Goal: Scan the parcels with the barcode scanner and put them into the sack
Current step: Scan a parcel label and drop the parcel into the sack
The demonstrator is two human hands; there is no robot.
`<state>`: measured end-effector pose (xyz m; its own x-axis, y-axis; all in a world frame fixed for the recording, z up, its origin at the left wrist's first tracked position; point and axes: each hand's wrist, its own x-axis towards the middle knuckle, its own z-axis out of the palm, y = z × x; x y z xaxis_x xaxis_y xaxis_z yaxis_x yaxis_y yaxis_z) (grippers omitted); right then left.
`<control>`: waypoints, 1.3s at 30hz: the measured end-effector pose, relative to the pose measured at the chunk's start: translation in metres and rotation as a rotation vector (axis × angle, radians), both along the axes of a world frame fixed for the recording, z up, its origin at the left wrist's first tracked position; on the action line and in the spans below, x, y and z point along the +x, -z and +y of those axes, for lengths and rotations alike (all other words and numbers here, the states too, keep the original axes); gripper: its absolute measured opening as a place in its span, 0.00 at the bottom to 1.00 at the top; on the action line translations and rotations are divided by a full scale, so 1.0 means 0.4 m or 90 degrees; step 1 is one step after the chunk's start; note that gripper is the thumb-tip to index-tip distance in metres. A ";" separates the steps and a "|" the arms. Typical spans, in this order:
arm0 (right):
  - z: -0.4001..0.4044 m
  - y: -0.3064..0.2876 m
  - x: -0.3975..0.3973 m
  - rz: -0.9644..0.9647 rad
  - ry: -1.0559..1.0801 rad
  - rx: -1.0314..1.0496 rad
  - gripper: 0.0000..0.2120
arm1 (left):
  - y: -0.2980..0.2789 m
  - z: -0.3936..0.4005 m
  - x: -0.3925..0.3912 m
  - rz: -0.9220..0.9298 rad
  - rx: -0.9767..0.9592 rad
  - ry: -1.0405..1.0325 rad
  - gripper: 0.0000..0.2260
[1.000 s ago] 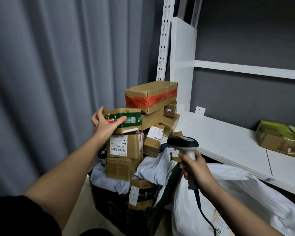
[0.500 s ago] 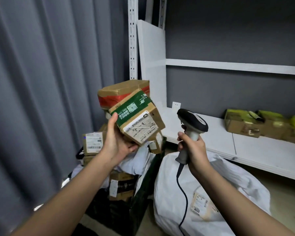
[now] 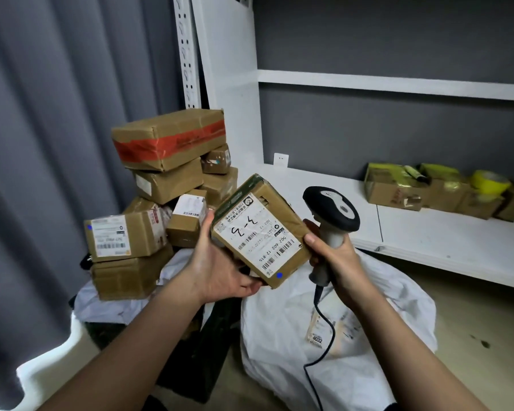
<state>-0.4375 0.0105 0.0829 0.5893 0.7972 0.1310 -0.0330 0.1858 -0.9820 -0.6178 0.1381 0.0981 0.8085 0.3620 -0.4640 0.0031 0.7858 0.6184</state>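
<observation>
Lowered since before — parcel (image 3: 260,234) gripped by left hand (image 3: 217,269) | right hand (image 3: 337,258) clasps scanner (image 3: 331,216), thumb seemingly touching parcel.

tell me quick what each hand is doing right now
Left hand: holding the parcel.
Right hand: gripping the scanner handle, thumb touching the parcel.

grey curtain (image 3: 57,143), white shelf (image 3: 445,241), yellow tape roll (image 3: 489,181)
</observation>
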 end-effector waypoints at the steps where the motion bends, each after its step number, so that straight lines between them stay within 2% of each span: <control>1: 0.001 0.004 0.001 0.004 -0.008 0.012 0.24 | 0.004 0.000 0.008 -0.004 -0.007 0.011 0.46; 6: -0.001 0.010 0.020 0.042 -0.062 0.068 0.24 | 0.029 -0.004 0.022 -0.040 -0.026 0.062 0.47; 9: -0.003 0.006 0.034 0.051 -0.074 0.072 0.17 | 0.042 0.010 0.015 0.003 0.032 0.062 0.39; 12: -0.017 -0.006 0.053 0.014 -0.025 0.032 0.24 | 0.052 0.028 0.008 0.121 0.221 -0.078 0.27; 15: -0.043 -0.015 0.059 -0.099 0.013 -0.082 0.24 | 0.039 0.028 0.000 0.111 0.472 -0.159 0.26; 17: -0.054 -0.017 0.048 -0.127 -0.023 -0.120 0.22 | 0.043 0.034 -0.011 0.092 0.636 -0.077 0.32; 19: -0.060 -0.018 0.030 -0.153 -0.064 -0.143 0.26 | 0.042 0.029 -0.021 0.103 0.716 0.089 0.35; 21: -0.064 -0.017 0.023 -0.156 -0.081 -0.149 0.32 | 0.045 0.022 -0.026 0.115 0.717 0.198 0.32; 24: -0.070 -0.019 0.024 -0.154 -0.091 -0.167 0.32 | 0.053 0.029 -0.030 0.141 0.703 0.251 0.26; 28: -0.073 -0.018 0.015 -0.156 -0.101 -0.176 0.27 | 0.053 0.028 -0.033 0.207 0.675 0.272 0.42; 31: -0.064 -0.022 -0.003 -0.104 -0.019 -0.132 0.14 | 0.051 0.022 -0.040 0.231 0.600 0.226 0.44; 32: -0.061 -0.024 -0.005 -0.091 0.031 -0.107 0.10 | 0.056 0.026 -0.038 0.224 0.563 0.209 0.41; 35: -0.052 -0.029 -0.006 -0.053 0.152 -0.031 0.06 | 0.062 0.030 -0.029 0.177 0.417 0.093 0.14; 36: -0.052 -0.031 -0.006 -0.047 0.173 -0.016 0.06 | 0.069 0.035 -0.025 0.166 0.377 0.048 0.11; 39: -0.051 -0.038 -0.020 -0.029 0.158 -0.001 0.06 | 0.086 0.042 -0.014 0.107 0.273 -0.064 0.13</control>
